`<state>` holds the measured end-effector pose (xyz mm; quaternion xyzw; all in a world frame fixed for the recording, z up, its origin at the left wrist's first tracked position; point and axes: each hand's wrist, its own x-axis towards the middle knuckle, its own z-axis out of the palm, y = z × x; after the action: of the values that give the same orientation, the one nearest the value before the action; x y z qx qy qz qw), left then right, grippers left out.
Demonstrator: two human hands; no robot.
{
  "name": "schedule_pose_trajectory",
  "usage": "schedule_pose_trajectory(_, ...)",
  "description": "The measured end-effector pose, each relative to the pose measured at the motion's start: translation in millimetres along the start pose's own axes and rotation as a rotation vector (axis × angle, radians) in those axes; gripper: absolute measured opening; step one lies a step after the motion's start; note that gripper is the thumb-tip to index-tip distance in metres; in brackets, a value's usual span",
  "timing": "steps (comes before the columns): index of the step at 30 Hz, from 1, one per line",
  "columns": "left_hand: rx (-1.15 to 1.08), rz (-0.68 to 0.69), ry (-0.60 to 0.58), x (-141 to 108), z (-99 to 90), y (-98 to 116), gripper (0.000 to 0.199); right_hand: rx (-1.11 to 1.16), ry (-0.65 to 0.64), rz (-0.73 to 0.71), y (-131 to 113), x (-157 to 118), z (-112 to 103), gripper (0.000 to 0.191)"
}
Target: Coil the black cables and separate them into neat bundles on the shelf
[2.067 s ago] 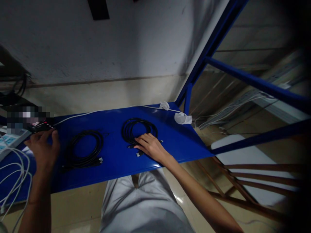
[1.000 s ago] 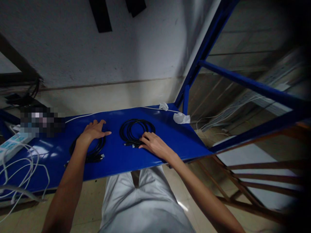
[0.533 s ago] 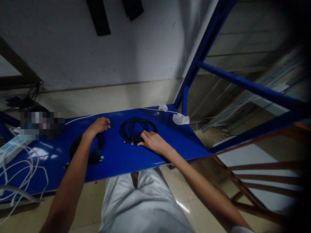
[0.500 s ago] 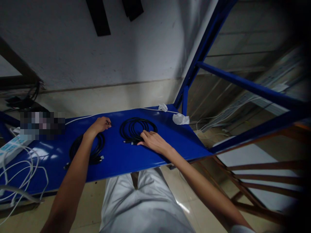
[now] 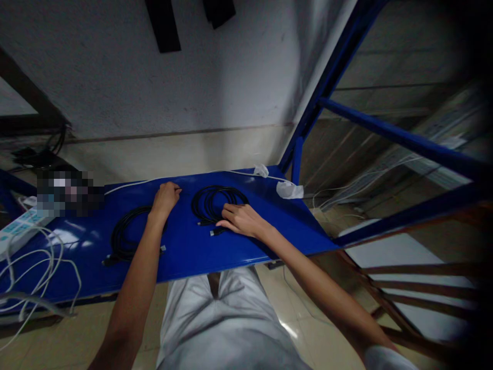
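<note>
A coiled black cable lies on the blue table, with two plug ends showing at its near side. My right hand is closed over the coil's near right edge, thumb beside the plugs. Farther left, near the table's back, my left hand has its fingers curled down by the tabletop; whatever they hold is hidden. A second black cable coil rests on the table beneath my left forearm, which covers part of it.
White cables and a white power strip occupy the left end of the blue table. Crumpled white plastic pieces sit at the back right. Blue frame bars rise on the right, beside a wooden chair.
My left hand has shifted slightly right and turned downward; the small dark item seen in its fingers is hidden now. My right hand stays on the coil, where one plug moved slightly.
</note>
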<state>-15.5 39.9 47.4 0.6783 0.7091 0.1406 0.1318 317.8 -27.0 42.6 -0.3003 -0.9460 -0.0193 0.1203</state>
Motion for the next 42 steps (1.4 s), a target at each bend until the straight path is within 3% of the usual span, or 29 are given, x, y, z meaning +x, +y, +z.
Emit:
schedule_pose_trajectory(3, 0.044, -0.068, 0.061, -5, -4.4, 7, 0.034, 0.089, 0.065, 0.003, 17, 16, -6, 0.056)
schedule_pose_trajectory(7, 0.138, -0.128, 0.116, -9, -15.0, 22, 0.037, 0.116, 0.146, 0.273, 63, 49, -7, 0.049)
schedule_pose_trajectory(10, 0.196, -0.130, 0.158, -10, -20.4, 33, 0.038, 0.141, -0.009, 0.429, 94, 68, -1, 0.070)
schedule_pose_trajectory(12, 0.210, -0.116, 0.189, -11, -21.0, 39, 0.037, 0.210, -0.094, 0.459, 103, 73, 6, 0.066)
schedule_pose_trajectory(15, 0.191, -0.107, 0.193, -13, -18.9, 41, 0.034, 0.254, -0.057, 0.372, 103, 70, 15, 0.040)
schedule_pose_trajectory(18, 0.161, -0.127, 0.212, -16, -16.3, 39, 0.033, 0.239, 0.006, 0.270, 98, 62, 19, 0.030)
schedule_pose_trajectory(22, 0.148, -0.104, 0.262, -21, -14.4, 35, 0.031, 0.227, 0.043, 0.253, 94, 59, 16, 0.029)
schedule_pose_trajectory(29, 0.080, -0.085, 0.232, -25, -12.2, 35, 0.029, 0.277, 0.163, 0.161, 90, 58, 10, 0.034)
schedule_pose_trajectory(35, -0.060, -0.075, 0.286, -24, -15.5, 34, 0.017, 0.479, 0.258, 0.056, 91, 58, 5, 0.034)
schedule_pose_trajectory(38, -0.125, -0.052, 0.366, -23, -17.6, 32, 0.015, 0.656, 0.313, 0.080, 87, 59, -2, 0.034)
schedule_pose_trajectory(42, -0.271, 0.046, 0.483, -20, -18.5, 30, 0.021, 0.887, 0.350, 0.231, 79, 59, -13, 0.042)
